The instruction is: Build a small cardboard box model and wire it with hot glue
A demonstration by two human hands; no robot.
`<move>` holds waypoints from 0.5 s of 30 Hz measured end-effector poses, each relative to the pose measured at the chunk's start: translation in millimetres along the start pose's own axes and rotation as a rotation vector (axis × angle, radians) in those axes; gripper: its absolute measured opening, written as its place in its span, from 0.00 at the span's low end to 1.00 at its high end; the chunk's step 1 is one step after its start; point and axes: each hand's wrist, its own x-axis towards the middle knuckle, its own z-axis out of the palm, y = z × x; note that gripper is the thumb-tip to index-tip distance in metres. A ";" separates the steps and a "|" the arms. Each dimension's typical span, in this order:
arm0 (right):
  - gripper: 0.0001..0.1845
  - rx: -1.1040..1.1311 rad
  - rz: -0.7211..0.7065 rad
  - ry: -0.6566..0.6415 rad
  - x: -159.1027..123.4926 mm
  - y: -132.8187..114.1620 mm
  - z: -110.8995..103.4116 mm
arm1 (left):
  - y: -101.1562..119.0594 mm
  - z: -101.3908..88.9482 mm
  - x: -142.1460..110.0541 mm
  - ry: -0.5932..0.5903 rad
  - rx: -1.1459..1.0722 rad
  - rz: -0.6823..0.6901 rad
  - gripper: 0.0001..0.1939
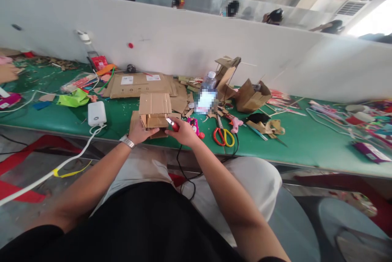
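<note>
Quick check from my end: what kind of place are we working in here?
Likely a shared craft workshop: a long green table strewn with cardboard pieces, scissors and a glue gun, with other people beyond the white divider.
</note>
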 end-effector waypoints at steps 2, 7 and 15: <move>0.31 0.146 0.061 -0.013 1.4 0.2 0.2 | -0.4 -0.6 -0.2 0.004 -0.017 -0.001 0.35; 0.35 0.575 0.281 -0.016 4.7 -1.2 5.9 | -3.8 -3.9 -0.3 0.003 -0.058 -0.013 0.39; 0.26 0.844 0.330 0.106 5.6 -5.7 18.4 | 1.8 -5.4 -1.7 -0.023 -0.203 -0.096 0.42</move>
